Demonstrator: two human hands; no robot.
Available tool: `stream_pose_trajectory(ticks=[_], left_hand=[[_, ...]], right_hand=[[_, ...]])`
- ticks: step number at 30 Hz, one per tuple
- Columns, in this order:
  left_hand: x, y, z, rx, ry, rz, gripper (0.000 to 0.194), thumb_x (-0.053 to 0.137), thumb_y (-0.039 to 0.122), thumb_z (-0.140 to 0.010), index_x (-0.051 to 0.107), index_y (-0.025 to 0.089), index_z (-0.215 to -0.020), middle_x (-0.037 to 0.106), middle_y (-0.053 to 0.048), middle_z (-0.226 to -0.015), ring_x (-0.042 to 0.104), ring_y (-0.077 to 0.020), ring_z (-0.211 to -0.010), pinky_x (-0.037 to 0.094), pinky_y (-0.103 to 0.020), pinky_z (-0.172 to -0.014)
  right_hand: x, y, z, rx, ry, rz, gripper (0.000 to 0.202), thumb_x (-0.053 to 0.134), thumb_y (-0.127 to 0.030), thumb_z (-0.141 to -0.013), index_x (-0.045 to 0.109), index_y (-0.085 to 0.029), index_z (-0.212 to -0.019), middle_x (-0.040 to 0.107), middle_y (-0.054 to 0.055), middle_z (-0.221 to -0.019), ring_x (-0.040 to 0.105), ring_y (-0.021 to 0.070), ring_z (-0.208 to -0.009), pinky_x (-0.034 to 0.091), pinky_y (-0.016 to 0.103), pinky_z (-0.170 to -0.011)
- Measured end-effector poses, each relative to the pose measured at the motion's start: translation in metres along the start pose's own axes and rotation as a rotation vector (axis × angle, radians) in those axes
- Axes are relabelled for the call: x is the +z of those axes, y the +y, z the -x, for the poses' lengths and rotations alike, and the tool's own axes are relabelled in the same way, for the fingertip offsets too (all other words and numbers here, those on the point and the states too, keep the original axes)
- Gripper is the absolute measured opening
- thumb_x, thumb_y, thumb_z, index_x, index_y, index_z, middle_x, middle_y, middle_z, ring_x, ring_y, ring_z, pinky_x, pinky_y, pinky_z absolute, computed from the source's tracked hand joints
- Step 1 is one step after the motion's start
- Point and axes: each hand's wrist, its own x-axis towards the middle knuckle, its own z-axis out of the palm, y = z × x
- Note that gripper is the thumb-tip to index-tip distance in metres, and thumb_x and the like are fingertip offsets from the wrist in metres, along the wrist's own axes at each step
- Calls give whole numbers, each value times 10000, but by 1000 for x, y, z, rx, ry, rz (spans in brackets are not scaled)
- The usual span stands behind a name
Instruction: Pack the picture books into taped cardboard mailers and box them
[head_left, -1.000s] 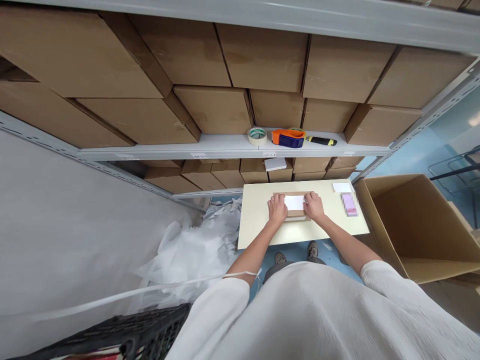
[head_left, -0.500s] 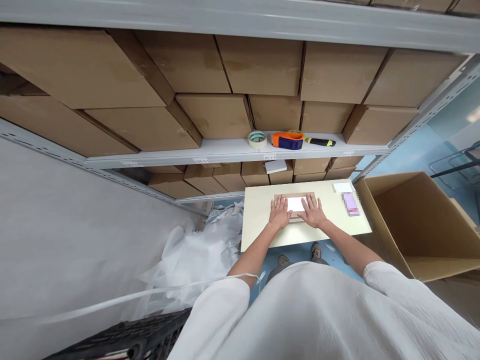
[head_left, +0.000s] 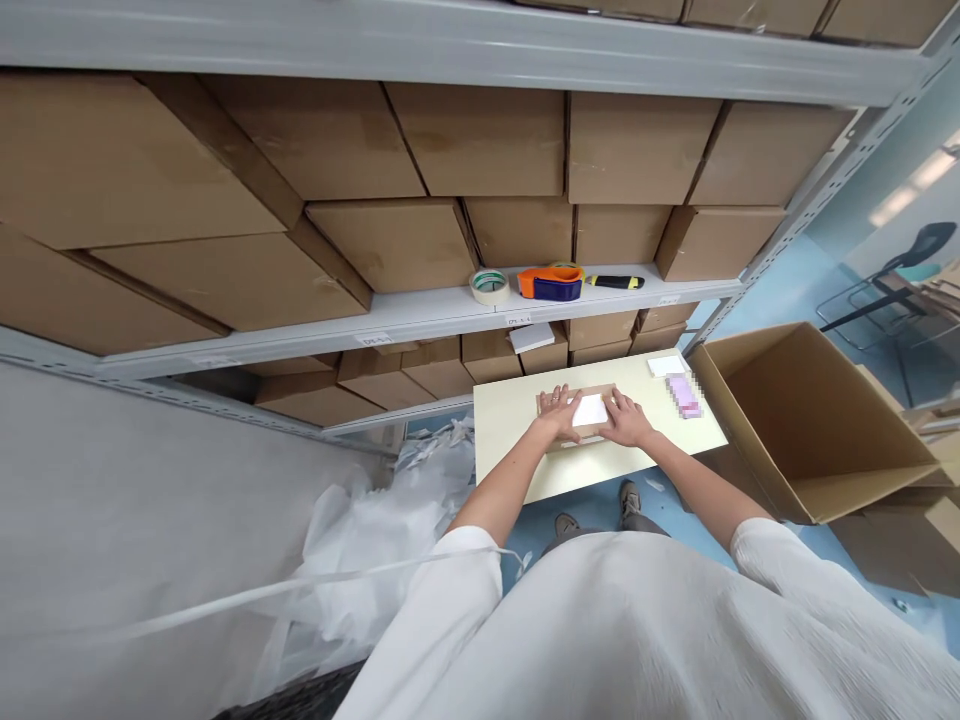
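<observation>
A small flat cardboard box (head_left: 588,434) lies on the cream tabletop (head_left: 502,430) in front of me, with a white label or sheet (head_left: 590,410) on its top. My left hand (head_left: 557,412) rests on the left part of the box, fingers spread over its top. At the right end, my right hand (head_left: 627,420) has its fingers bent over the edge and its thumb at the near side, gripping the box. Part of the box is hidden under both hands.
A white box (head_left: 664,366) and a blurred purple item (head_left: 684,396) lie at the tabletop's right. A large open carton (head_left: 817,410) stands beside it. Above, a shelf holds masking tape (head_left: 490,287), an orange-blue tape dispenser (head_left: 551,283) and a black-yellow cutter (head_left: 616,282). White wrapping (head_left: 367,540) lies left.
My right hand's fingers have drawn in from lying spread on the top to bending over the right edge. The box appears slightly turned. My view has shifted a little to the right.
</observation>
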Motion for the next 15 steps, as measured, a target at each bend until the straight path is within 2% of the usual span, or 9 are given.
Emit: stream_pose_trajectory(ticks=[3,6,9,12,15], left_hand=[[3,7,-1,-14,-21,-21,1516,997,519,-545,100,354,-1756,-2,-209,-1833,-28,-505,-1677,-19,-812,-1256],[5,17,2,-64,-27,-1,1542,1013,429,-508,108,368,-1755,19,-234,-1828,-33,-558,-1658,21,-881,-1203],[3,28,8,-61,-5,-26,1496,997,403,-532,126,376,-1749,93,-250,-1818,38,-581,-1650,66,-908,-1174],[-11,43,13,0,29,-110,1436,978,379,-575,146,377,-1746,125,-249,-1810,84,-559,-1654,98,-891,-1189],[-35,66,12,71,88,-179,1398,966,346,-599,163,386,-1743,106,-223,-1818,53,-541,-1661,79,-875,-1208]], right_hand=[[-3,6,6,-24,-37,15,1056,821,-585,-840,312,-256,-1704,160,214,-1812,290,434,-1601,334,600,-1237],[-8,11,9,-30,-76,16,1055,854,-495,-822,311,-302,-1705,164,182,-1816,389,447,-1542,409,597,-1186],[-13,17,13,-33,-97,-8,1043,883,-415,-799,346,-306,-1687,175,183,-1809,492,433,-1465,471,556,-1138],[-23,29,19,-52,-46,-45,1098,922,-398,-756,345,-317,-1686,131,181,-1819,495,430,-1461,491,542,-1123],[-42,50,29,-81,28,-53,1195,953,-461,-722,299,-321,-1712,57,180,-1833,467,459,-1477,478,557,-1134]])
